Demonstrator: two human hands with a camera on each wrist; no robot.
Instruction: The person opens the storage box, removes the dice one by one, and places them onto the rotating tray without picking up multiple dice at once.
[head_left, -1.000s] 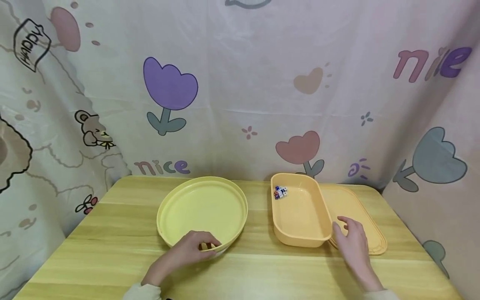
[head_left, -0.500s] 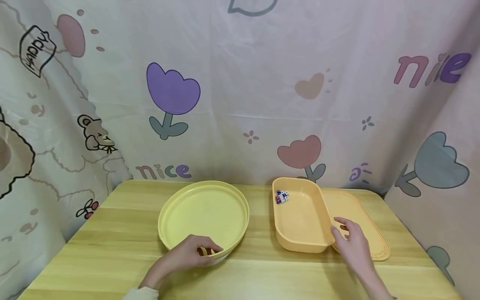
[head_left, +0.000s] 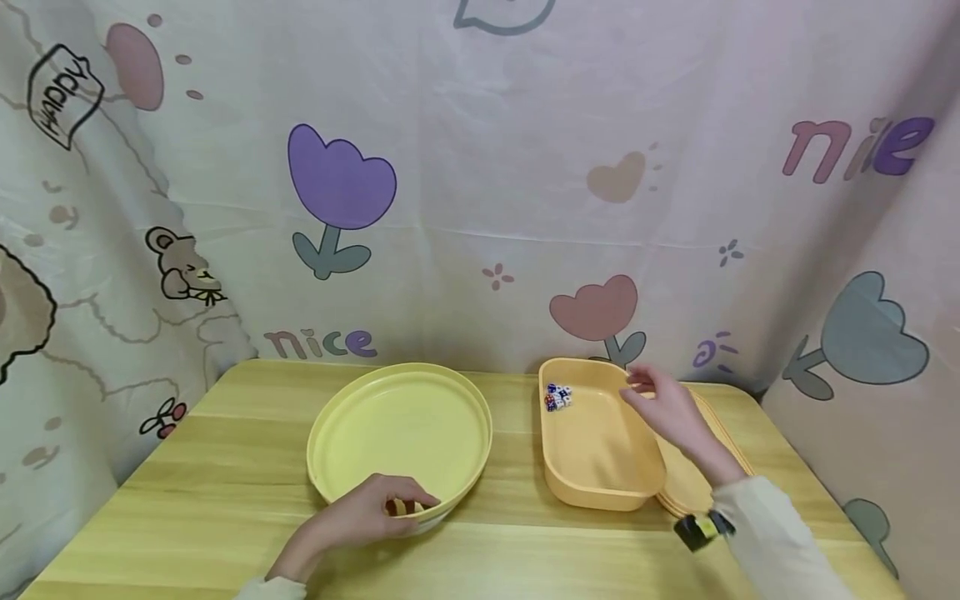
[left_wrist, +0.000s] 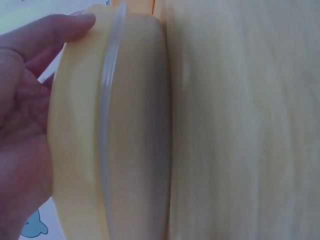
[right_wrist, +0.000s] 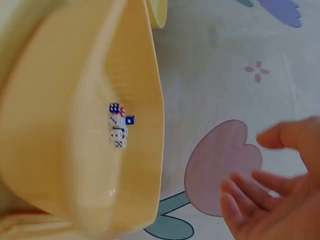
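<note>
My left hand [head_left: 371, 510] grips the near rim of a round yellow tray [head_left: 405, 433], fingers over the edge and thumb outside it. In the left wrist view the tray's side wall [left_wrist: 135, 125] rises from the table, with the thumb along its upper band. Right of the tray stands a peach-coloured rectangular box [head_left: 600, 425]. Small white, blue and red dice [head_left: 558, 397] lie clustered in its far left corner. My right hand [head_left: 667, 412] hovers above the box's right rim, fingers relaxed and holding nothing. In the right wrist view the dice [right_wrist: 118, 125] lie apart from that hand.
A flat peach-coloured lid [head_left: 688, 483] lies right of the box, partly under the box's edge and my forearm. A wrist-worn black device [head_left: 703, 529] hangs by the right sleeve. A printed curtain [head_left: 480, 167] rises behind the wooden table [head_left: 495, 567].
My right hand has moved forward and left, from beside the box's near right corner to over its right rim farther back. The left hand keeps its hold on the tray.
</note>
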